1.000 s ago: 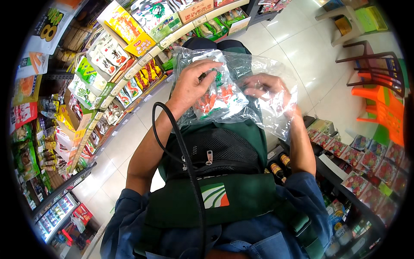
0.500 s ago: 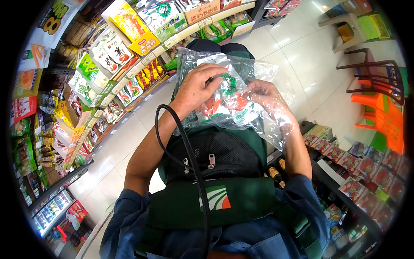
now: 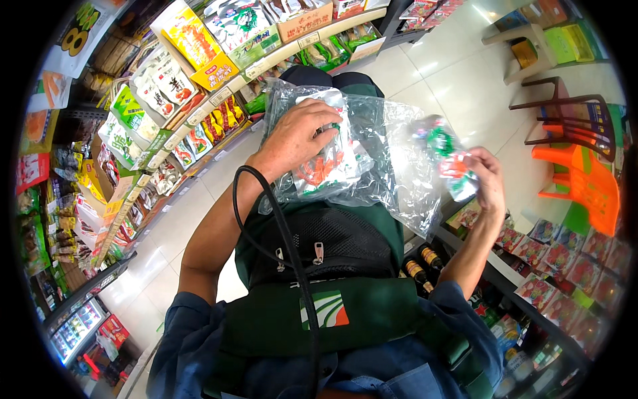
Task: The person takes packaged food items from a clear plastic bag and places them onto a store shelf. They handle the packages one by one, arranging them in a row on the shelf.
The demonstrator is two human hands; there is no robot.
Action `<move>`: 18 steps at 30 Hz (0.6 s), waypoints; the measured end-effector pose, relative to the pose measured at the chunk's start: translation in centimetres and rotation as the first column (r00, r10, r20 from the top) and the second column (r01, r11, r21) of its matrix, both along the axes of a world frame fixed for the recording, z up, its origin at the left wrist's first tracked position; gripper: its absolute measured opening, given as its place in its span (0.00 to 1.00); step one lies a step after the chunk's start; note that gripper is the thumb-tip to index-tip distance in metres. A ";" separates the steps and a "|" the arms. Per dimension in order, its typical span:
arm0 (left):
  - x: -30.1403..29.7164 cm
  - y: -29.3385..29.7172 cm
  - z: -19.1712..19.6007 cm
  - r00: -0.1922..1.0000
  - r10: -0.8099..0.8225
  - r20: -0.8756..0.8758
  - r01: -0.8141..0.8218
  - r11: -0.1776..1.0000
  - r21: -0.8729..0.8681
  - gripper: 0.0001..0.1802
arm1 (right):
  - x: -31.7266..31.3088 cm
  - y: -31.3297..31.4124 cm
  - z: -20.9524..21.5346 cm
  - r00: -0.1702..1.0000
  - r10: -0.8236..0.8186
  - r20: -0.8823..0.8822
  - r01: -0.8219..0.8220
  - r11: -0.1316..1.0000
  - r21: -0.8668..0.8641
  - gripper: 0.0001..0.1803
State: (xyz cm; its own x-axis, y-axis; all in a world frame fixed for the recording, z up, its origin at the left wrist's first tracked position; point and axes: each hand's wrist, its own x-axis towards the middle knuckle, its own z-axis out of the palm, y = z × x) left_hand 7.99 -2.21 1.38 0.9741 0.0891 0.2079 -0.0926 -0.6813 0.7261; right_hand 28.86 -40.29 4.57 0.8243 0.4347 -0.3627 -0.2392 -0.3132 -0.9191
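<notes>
A large clear plastic bag is spread over my lap, with white, red and green snack packets at its left side. My left hand lies over these packets, fingers curled and thumb close to them, gripping the bag with them. Out to the right, past the bag's edge, my right hand pinches another snack packet of the same white, red and green look. Motion blurs this packet, and its far end stands out from my fingers.
A shelf of boxed and bagged snacks runs along the left and front. At right are an orange plastic stool, a dark brown chair and rows of red packets. Bottles stand beside my right hip. A black cable hangs before me.
My right hand has come out from the clear bag and swung right, carrying a snack packet. My left hand stays on the bag and the other packets.
</notes>
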 end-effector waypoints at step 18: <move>0.0 -2.5 2.5 0.996 -0.085 0.011 -0.007 -0.203 -0.979 0.30 | -14.1 20.1 3.7 0.213 0.345 0.914 -0.346 0.902 -0.259 0.20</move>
